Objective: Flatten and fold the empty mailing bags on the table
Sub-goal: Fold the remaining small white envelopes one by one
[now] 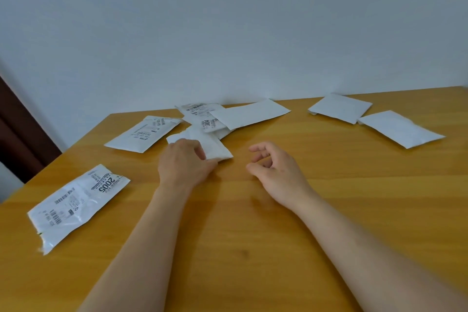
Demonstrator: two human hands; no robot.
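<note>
At the middle of the wooden table [253, 223], the left hand [183, 163] has closed its fingers on the near corner of a crumpled white mailing bag [215, 144], thumb under the edge and fingers on top, likely to drag it out of the loose pile and toward the body where there is bare wood to work on. The right hand [274, 168] hovers just beside it, empty, fingers loosely curled and apart from the bag, seemingly ready to pin or smooth the other end once the bag is free.

Behind the held bag lies an overlapping heap: a bag marked 3004 [210, 123] under a plain bag [249, 113] turned blank side up. A labelled bag [144, 133] sits to the left of the pile, and the bag printed 2005 [76, 204] lies alone near the left edge. Two neater white bags [340, 107] [401, 128] rest well apart at the far right, probably a set-aside area for finished ones, though no fold can be made out.
</note>
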